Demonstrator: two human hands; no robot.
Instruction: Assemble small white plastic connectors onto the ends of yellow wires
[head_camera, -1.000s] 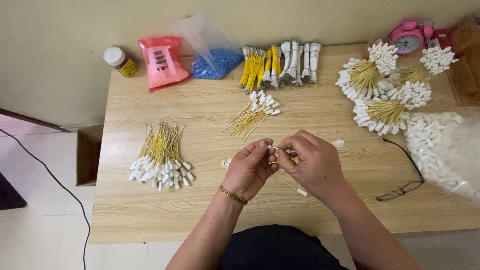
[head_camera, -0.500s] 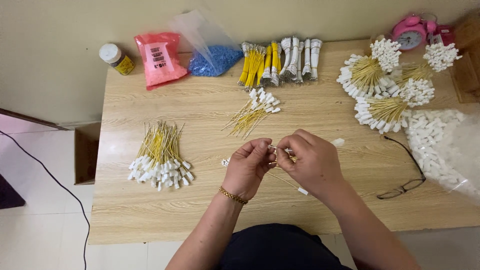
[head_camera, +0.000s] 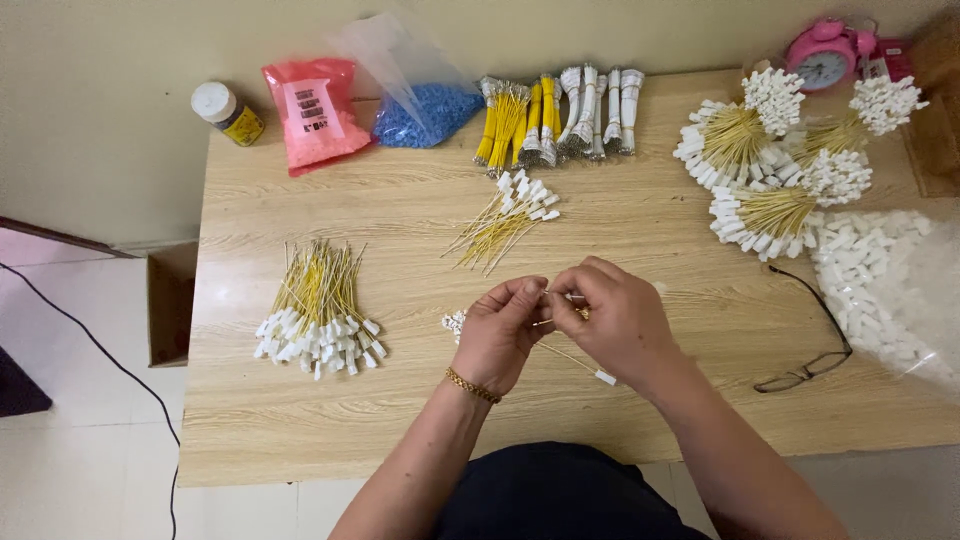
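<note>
My left hand and my right hand meet over the middle of the wooden table, fingertips pinched together on thin yellow wires with white connectors. One white connector end pokes out below my right hand. A few small white connectors lie just left of my left hand. A loose pile of finished yellow wires lies to the left, and a smaller pile lies beyond my hands.
Along the back stand a small bottle, a pink bag, a bag of blue parts and bundled wires. Fanned wire bundles, a pink clock, a bag of white connectors and glasses are at right.
My hands have stayed together at the table's middle, with only small finger movements on the wires. The piles have not moved.
</note>
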